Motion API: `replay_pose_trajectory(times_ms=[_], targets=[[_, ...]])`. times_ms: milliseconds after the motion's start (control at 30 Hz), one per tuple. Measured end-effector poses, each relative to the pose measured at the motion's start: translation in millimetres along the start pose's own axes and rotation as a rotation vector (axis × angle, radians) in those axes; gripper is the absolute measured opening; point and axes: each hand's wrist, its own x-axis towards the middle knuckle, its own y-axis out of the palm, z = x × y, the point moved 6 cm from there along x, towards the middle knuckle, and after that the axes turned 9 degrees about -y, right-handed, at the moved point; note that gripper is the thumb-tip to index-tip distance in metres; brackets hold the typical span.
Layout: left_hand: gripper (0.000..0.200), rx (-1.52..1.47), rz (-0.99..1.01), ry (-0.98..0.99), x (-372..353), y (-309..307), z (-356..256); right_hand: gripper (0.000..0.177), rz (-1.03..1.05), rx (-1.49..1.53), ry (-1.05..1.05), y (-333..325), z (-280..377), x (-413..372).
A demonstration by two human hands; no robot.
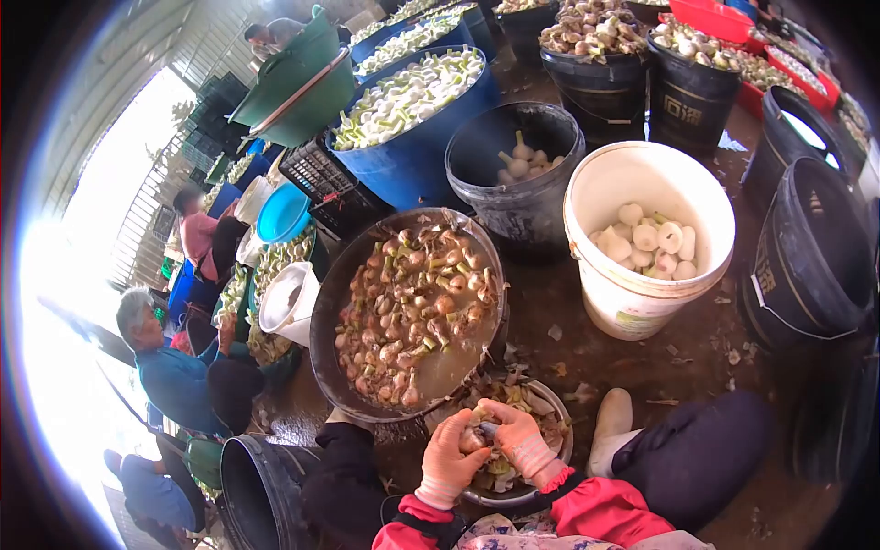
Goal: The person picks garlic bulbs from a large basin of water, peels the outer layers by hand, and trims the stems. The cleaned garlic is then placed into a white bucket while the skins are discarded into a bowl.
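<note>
My left hand (449, 458), in an orange glove, is closed round a garlic bulb (474, 438) at the bottom centre. Against the bulb, my right hand (518, 437), gloved too, grips a small tool with a short metallic part (489, 429); its handle is hidden in the fingers. Both hands are above a basin (561, 417) of peelings. Just beyond stands a wide dark tub (321, 353) of unpeeled garlic in murky water. A white bucket (596, 302) at the right holds peeled bulbs.
A black bucket (513, 215) with a few pale bulbs stands behind the tub. Blue barrels (394, 170) of trimmed garlic are farther back. Empty black buckets (797, 275) stand at the right, another (266, 495) at lower left. A person in teal (174, 380) sits at the left.
</note>
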Motion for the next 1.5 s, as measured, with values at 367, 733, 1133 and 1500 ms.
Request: replay_pose_trajectory(times_ms=[367, 733, 1133, 1500], targets=[[0.083, -1.856, 0.203, -0.523, -20, 9, 23, 0.044, 0.201, -0.105, 0.034, -12, -23, 8], [0.085, -0.509, -0.042, -0.192, -22, -2, 37, 0.043, 0.120, 0.053, 0.015, 22, 6, -9], [0.038, -1.775, 0.054, -0.433, -11, 7, 40, 0.041, 0.166, 0.140, -0.148, 17, 14, -1], [0.059, 0.219, -0.190, 0.120, -21, 0, -11, 0.032, -0.152, 0.077, -0.075, 8, -24, 3]])
